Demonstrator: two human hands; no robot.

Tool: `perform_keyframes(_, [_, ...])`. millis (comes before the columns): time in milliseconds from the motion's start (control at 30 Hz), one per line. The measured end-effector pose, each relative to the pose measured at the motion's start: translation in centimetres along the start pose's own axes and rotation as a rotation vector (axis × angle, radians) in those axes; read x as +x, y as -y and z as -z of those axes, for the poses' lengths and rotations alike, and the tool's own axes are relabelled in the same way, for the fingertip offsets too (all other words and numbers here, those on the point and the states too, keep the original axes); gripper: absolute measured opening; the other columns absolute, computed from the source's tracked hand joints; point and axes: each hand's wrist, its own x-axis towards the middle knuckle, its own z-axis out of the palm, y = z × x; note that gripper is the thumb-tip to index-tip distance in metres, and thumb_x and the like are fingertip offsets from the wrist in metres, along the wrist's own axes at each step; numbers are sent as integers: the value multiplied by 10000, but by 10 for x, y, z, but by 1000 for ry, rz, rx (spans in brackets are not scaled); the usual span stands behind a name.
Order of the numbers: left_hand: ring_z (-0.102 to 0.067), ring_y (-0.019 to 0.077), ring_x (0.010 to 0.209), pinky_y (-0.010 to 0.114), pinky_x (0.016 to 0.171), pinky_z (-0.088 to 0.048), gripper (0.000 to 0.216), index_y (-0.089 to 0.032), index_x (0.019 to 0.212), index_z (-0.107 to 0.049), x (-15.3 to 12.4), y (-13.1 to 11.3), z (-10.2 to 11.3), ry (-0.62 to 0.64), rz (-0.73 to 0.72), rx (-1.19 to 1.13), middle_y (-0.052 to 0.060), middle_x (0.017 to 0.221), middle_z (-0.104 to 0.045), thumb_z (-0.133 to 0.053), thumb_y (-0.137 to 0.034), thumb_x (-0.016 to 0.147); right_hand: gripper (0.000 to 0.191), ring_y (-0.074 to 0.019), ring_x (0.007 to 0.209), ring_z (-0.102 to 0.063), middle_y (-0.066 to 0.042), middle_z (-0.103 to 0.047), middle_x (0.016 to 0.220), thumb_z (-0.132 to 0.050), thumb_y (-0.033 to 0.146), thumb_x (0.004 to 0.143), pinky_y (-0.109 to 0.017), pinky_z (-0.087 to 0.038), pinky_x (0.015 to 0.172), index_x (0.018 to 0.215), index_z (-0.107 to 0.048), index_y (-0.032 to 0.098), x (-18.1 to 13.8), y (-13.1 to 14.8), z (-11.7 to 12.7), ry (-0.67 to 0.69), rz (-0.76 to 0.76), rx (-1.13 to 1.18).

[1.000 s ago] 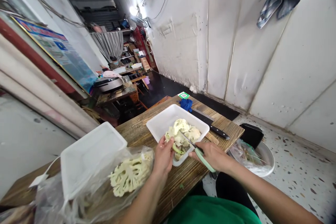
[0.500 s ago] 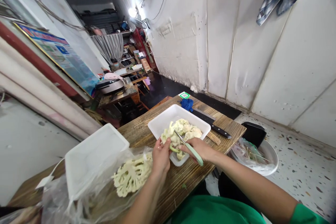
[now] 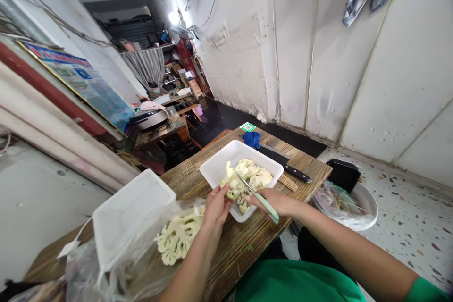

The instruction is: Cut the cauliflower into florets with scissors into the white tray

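Left hand (image 3: 216, 207), just below frame centre, pinches a floret (image 3: 230, 189) over the near edge of the tray (image 3: 221, 163). Right hand (image 3: 275, 200) is wrapped round a knife (image 3: 264, 202), blade angled up-left into the floret. It looks light, stiff yet crumbly, best held by the stalk. Both forearms reach in from the bottom edge.

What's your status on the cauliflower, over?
Left hand gripping cauliflower piece over white tray. Right hand holds green-handled knife, blade on it. Cleaver lies beyond tray.

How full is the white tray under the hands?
Partly full: cauliflower pieces pile in the near part of the tray; its white bottom shows beyond them.
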Motion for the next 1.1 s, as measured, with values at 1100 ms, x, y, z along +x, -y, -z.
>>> perform_keyframes(1100, [-622, 267, 1081, 436, 973, -474, 536, -185, 1227, -578, -102, 80, -78, 819, 180, 322, 140, 1192, -648, -715, -265, 715, 384, -108, 450, -496, -6, -538, 506, -675, 503, 771, -224, -412, 437, 643, -560, 158, -119, -140, -17, -454, 0, 1149])
